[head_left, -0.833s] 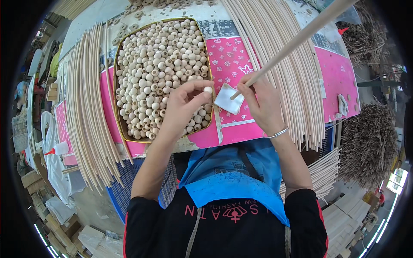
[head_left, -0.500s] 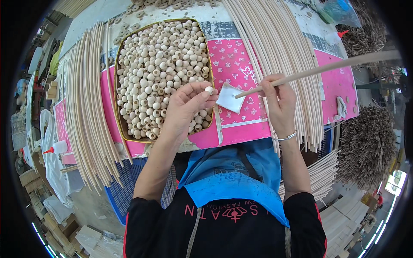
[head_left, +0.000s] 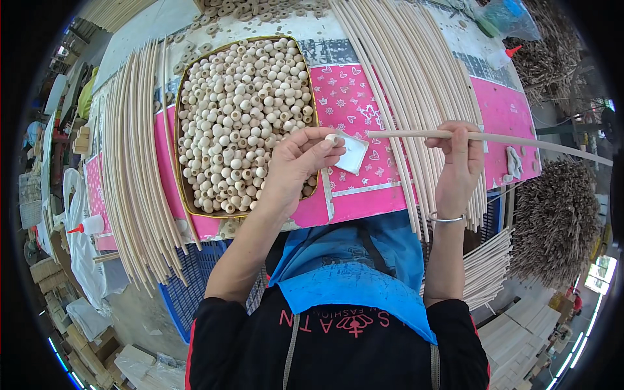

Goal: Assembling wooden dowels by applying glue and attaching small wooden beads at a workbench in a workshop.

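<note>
My left hand (head_left: 300, 164) pinches a small wooden bead (head_left: 335, 140) between thumb and fingertips, over the right edge of a tray (head_left: 187, 209) heaped with round, drilled beads. My right hand (head_left: 459, 153) grips a long wooden dowel (head_left: 520, 140), which lies nearly level and runs out to the right. The dowel's left tip is apart from the bead, some way to its right. Just below and behind the bead, a white square dish (head_left: 353, 156) sits on the pink patterned table cover, partly hidden by my left fingers.
Long dowels (head_left: 133, 156) lie in a bundle left of the tray, and another bundle (head_left: 416, 84) lies to the right. Wooden rings (head_left: 244, 8) are scattered at the back. Glue bottles with red tips (head_left: 500, 60) stand near both sides. Blue crates (head_left: 195, 273) sit below the table edge.
The dowel's tip has come up out of the white dish, and the dowel has swung to nearly level. My right hand has moved right; my left hand with the bead shifted slightly right.
</note>
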`<control>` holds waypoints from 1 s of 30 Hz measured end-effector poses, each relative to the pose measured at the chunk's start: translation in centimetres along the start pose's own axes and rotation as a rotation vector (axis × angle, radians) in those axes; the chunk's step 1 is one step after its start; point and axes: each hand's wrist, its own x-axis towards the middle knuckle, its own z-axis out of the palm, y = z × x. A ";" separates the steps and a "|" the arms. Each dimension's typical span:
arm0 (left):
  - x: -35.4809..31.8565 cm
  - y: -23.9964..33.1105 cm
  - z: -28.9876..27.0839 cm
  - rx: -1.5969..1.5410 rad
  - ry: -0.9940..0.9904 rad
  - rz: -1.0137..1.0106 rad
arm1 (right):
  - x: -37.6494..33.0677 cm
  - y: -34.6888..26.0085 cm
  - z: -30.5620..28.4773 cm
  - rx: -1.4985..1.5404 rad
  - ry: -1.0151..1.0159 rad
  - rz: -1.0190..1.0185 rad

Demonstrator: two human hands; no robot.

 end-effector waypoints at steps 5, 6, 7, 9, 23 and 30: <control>0.2 -0.5 1.1 0.009 -0.041 -0.036 | -0.1 -1.4 0.3 0.054 -0.005 -0.032; 0.1 -0.5 1.4 0.008 -0.052 -0.037 | -0.2 -1.5 0.5 0.071 -0.022 -0.039; 0.0 -0.5 1.6 0.006 -0.064 -0.038 | -0.4 -1.6 0.7 0.088 -0.040 -0.045; -0.3 -0.5 1.8 -0.013 -0.074 -0.045 | -0.7 -1.4 0.8 0.097 -0.060 -0.036; -0.8 -0.7 1.9 -0.033 -0.107 -0.049 | -1.3 -0.1 0.7 0.088 -0.096 -0.037; -1.3 -1.3 1.4 0.126 -0.077 0.200 | -2.4 -0.9 1.0 0.063 -0.174 -0.102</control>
